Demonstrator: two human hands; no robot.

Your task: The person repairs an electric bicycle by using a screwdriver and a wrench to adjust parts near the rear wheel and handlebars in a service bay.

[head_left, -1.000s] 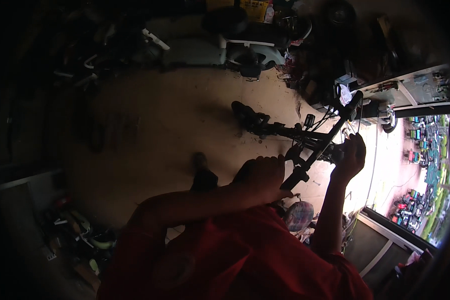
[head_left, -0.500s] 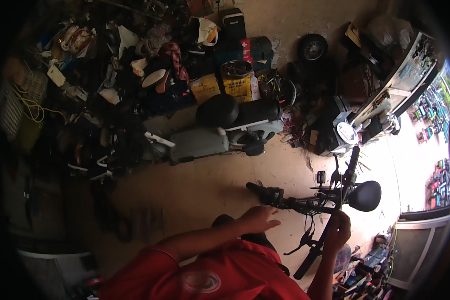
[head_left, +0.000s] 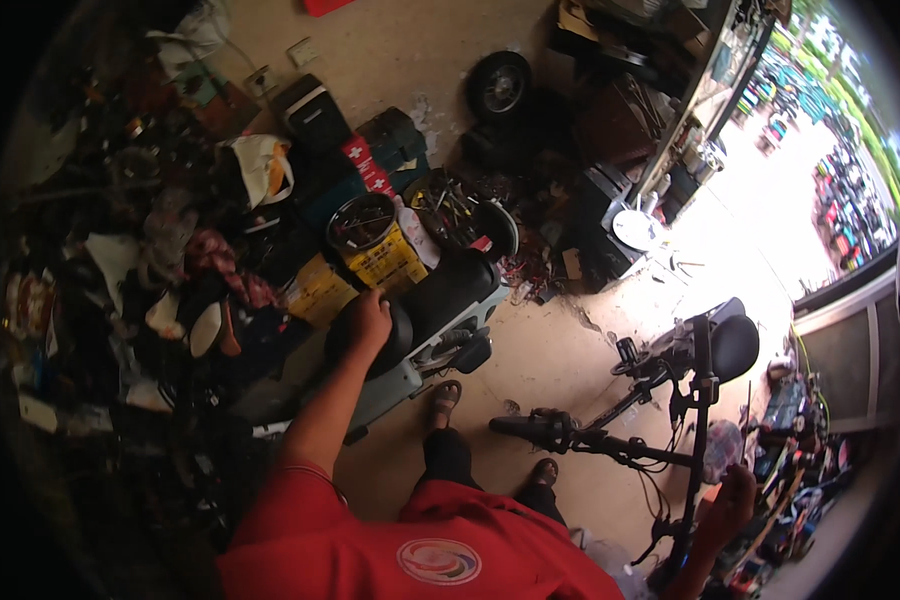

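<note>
My left arm stretches forward to a grey electric scooter (head_left: 395, 390). There my left hand (head_left: 373, 318) lies over the rounded black scooter seat (head_left: 395, 335), its fingers turned away and mostly hidden. Just beyond are a yellow box (head_left: 388, 262) and a round metal tin (head_left: 361, 222) holding small parts. To my right stands a small black bike (head_left: 625, 447), with its handlebar (head_left: 703, 390) angled toward me and a black saddle (head_left: 735, 347). Beside the near end of the handlebar my right hand (head_left: 732, 500) is closed, fingers curled; what it holds is unclear.
Heaped clutter (head_left: 130, 260) fills the left side. A basin of tools (head_left: 455, 210) and a loose wheel (head_left: 498, 86) are by the wall. More tools and parts (head_left: 770, 530) lie at the right, near a bright doorway (head_left: 770, 200). My sandalled foot (head_left: 446, 402) is beside the scooter.
My left hand has moved from near the bike forward and left to the scooter seat. My right hand stays by the handlebar. The view has turned, and the bike's handlebar sits at a different angle.
</note>
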